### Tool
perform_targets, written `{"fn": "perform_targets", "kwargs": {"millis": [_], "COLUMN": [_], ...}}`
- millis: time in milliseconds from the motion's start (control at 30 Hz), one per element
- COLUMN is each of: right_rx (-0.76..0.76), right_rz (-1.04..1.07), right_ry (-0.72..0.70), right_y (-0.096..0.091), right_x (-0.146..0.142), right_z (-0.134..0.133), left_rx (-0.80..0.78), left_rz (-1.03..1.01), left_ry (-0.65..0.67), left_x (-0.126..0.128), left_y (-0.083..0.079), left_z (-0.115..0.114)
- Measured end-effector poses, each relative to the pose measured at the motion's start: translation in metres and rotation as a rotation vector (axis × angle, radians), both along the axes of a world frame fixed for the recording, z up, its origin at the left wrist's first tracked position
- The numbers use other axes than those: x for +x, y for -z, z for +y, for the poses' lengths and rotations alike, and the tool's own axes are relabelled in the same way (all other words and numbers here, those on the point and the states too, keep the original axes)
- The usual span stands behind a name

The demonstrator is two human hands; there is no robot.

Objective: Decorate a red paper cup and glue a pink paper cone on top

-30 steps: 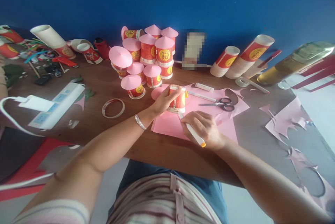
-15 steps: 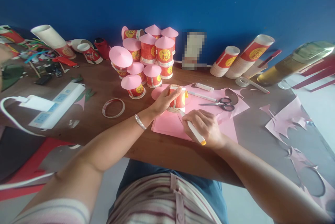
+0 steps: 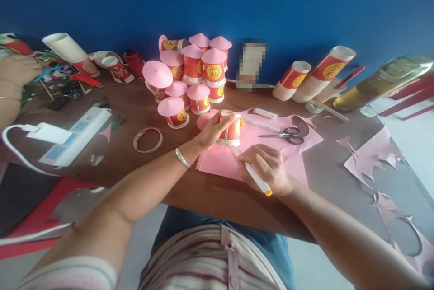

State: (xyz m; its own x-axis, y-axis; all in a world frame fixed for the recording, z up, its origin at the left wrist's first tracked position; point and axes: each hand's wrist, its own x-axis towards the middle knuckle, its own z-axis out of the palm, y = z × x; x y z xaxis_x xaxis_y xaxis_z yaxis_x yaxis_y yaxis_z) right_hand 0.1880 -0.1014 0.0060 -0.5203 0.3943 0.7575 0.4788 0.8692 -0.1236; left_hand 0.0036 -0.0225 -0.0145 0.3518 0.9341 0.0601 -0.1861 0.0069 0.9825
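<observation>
My left hand (image 3: 217,129) is closed around a red paper cup (image 3: 232,133) with a pale rim at its lower end, held over the pink paper sheets (image 3: 217,159). In my right hand (image 3: 266,166) is a white marker with an orange end (image 3: 257,178), its tip pointing up and left toward the cup's lower rim, a small gap apart. A yellow bit (image 3: 242,122) shows on the cup's right side. Behind the cup lie a second white pen (image 3: 262,125), a white tube (image 3: 265,113) and black-handled scissors (image 3: 288,135).
Several red cups with pink cone roofs (image 3: 171,107) stand behind left. A tape roll (image 3: 148,140) and a power strip (image 3: 74,136) lie left; stacked cups (image 3: 323,73), a bottle (image 3: 379,82) and paper scraps (image 3: 371,154) are right. Another person's hand (image 3: 20,69) is far left.
My right hand has drawn the marker slightly down and right, away from the cup's rim. My left hand keeps its hold. Another person's hand has come further into view at the left.
</observation>
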Motion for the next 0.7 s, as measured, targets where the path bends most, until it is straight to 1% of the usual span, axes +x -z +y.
{"fn": "perform_targets", "kwargs": {"millis": [200, 333, 500, 700], "right_rx": [0.038, 0.034, -0.052, -0.153], "right_rz": [-0.011, 0.013, 0.084, 0.086], "right_ry": [-0.03, -0.04, -0.081, -0.132], "right_y": [-0.0004, -0.0005, 0.0011, 0.0057], "right_x": [-0.0025, -0.0036, -0.0055, -0.0073], "right_z": [-0.0008, -0.0002, -0.0015, -0.0028], "left_rx": [0.042, 0.048, 0.039, -0.052], "left_rz": [0.006, 0.03, 0.001, -0.153], "left_ry": [-0.018, -0.046, -0.077, -0.086], "left_x": [-0.0003, -0.0007, -0.0016, -0.001], "left_y": [0.0011, 0.0035, 0.0071, 0.0035], "left_z": [-0.0002, 0.0002, 0.0016, -0.0001]}}
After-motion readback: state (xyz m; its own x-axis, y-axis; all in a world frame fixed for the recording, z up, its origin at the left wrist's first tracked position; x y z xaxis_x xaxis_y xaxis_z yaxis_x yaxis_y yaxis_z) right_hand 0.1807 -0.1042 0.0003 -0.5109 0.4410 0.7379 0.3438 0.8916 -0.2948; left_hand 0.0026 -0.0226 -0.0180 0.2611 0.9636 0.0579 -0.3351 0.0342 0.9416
